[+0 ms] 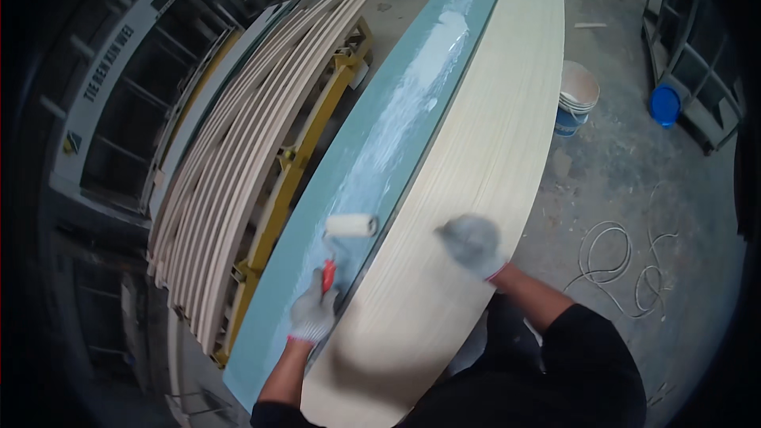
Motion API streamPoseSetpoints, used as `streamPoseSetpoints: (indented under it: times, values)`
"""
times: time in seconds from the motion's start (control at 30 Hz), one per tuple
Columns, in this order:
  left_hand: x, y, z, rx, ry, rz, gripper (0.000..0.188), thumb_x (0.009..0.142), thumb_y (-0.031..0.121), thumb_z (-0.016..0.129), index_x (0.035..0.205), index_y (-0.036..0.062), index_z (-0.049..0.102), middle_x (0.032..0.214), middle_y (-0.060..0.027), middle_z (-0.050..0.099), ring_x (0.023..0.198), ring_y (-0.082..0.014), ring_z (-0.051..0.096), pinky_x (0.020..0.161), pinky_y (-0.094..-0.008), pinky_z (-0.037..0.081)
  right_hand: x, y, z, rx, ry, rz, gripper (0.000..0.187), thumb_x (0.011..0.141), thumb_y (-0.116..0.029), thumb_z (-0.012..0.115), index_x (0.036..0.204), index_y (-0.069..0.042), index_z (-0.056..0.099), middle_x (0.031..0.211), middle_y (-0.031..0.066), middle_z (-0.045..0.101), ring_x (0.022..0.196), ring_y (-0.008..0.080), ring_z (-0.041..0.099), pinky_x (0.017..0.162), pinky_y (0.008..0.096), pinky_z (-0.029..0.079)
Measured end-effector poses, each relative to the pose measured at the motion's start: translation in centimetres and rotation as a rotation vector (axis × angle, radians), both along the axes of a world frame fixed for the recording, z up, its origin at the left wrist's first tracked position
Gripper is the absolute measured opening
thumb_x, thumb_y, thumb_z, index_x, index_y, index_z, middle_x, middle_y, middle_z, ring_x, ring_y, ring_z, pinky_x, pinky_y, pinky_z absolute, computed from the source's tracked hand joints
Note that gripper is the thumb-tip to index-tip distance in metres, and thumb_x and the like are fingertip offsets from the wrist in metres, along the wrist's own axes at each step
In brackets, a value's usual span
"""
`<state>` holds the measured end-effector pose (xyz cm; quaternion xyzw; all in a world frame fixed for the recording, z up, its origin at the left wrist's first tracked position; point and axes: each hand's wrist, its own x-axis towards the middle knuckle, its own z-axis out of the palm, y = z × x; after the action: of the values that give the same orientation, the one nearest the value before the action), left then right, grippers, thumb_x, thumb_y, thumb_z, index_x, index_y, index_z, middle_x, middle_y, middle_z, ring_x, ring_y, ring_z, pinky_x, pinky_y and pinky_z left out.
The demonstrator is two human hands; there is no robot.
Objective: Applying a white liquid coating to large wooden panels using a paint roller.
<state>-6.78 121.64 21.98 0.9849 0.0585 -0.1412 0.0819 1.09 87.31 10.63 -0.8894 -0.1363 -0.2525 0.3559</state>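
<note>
My left hand, in a grey knit glove, is closed around the red handle of a paint roller. The roller's pale sleeve is over a long teal board, near its right edge. A streaky white wet coating runs along the middle of that board, thickest toward the far end. Over the light wood-grain panel beside it hovers my right hand, gloved too. Motion smears its fingers, so their pose is unclear, and whether it touches the panel cannot be told.
Left of the boards, many long wooden strips lie stacked beside a yellow metal frame. To the right stand a bucket and a blue lid near a metal rack. A loose cable coils on the concrete floor.
</note>
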Motion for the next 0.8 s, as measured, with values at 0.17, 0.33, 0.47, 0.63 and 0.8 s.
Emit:
streamPoseSetpoints:
  times: [0.17, 0.33, 0.47, 0.63, 0.8]
  values:
    - [25.8, -17.5, 0.0, 0.033, 0.087, 0.024, 0.057, 0.101, 0.035, 0.049, 0.148, 0.0071, 0.034, 0.112, -0.0347, 0.065, 0.105, -0.0538, 0.063, 0.09, -0.0579, 0.048, 15.2, -15.8, 1.9, -0.106, 0.219, -0.31, 0.03, 0.093, -0.03, 0.065, 0.073, -0.007, 0.066, 0.07, 0.0174, 0.062, 0.065, 0.0367, 0.063, 0.059, 0.0478, 0.049]
    - [50.4, -29.4, -3.9, 0.006, -0.214, -0.22, 0.048, 0.095, 0.02, 0.054, 0.14, 0.0062, 0.046, 0.122, -0.0302, 0.065, 0.115, -0.0475, 0.062, 0.1, -0.0511, 0.047, 18.6, -17.2, 0.9, 0.013, 0.309, -0.137, 0.026, 0.091, -0.028, 0.068, 0.072, -0.01, 0.062, 0.069, 0.012, 0.06, 0.069, 0.0317, 0.063, 0.064, 0.0428, 0.05]
    - [62.4, -35.1, -5.0, -0.04, -0.201, -0.297, 0.046, 0.095, 0.014, 0.05, 0.14, 0.0065, 0.049, 0.124, -0.0294, 0.064, 0.117, -0.0451, 0.063, 0.099, -0.046, 0.05, 20.0, -17.2, 1.2, -0.017, 0.241, -0.126, 0.02, 0.09, -0.028, 0.069, 0.078, -0.014, 0.06, 0.07, 0.0075, 0.058, 0.072, 0.0272, 0.062, 0.067, 0.0386, 0.049]
    - [59.7, -38.0, -4.0, 0.106, -0.214, -0.429, 0.039, 0.098, 0.017, 0.05, 0.133, 0.001, 0.05, 0.12, -0.0299, 0.066, 0.109, -0.0454, 0.065, 0.092, -0.0478, 0.052, 20.1, -17.8, 1.4, -0.048, 0.341, -0.135, 0.016, 0.088, -0.023, 0.072, 0.081, -0.013, 0.061, 0.077, 0.0066, 0.063, 0.075, 0.027, 0.064, 0.066, 0.0395, 0.05]
    - [52.8, -31.2, 1.2, 0.257, 0.074, -0.512, 0.038, 0.102, 0.027, 0.052, 0.13, 0.0015, 0.047, 0.11, -0.0268, 0.067, 0.102, -0.043, 0.067, 0.087, -0.0486, 0.051, 19.5, -17.8, -0.2, 0.006, 0.321, -0.158, 0.008, 0.086, -0.014, 0.074, 0.087, -0.011, 0.066, 0.084, 0.0085, 0.066, 0.078, 0.0283, 0.065, 0.067, 0.0385, 0.052]
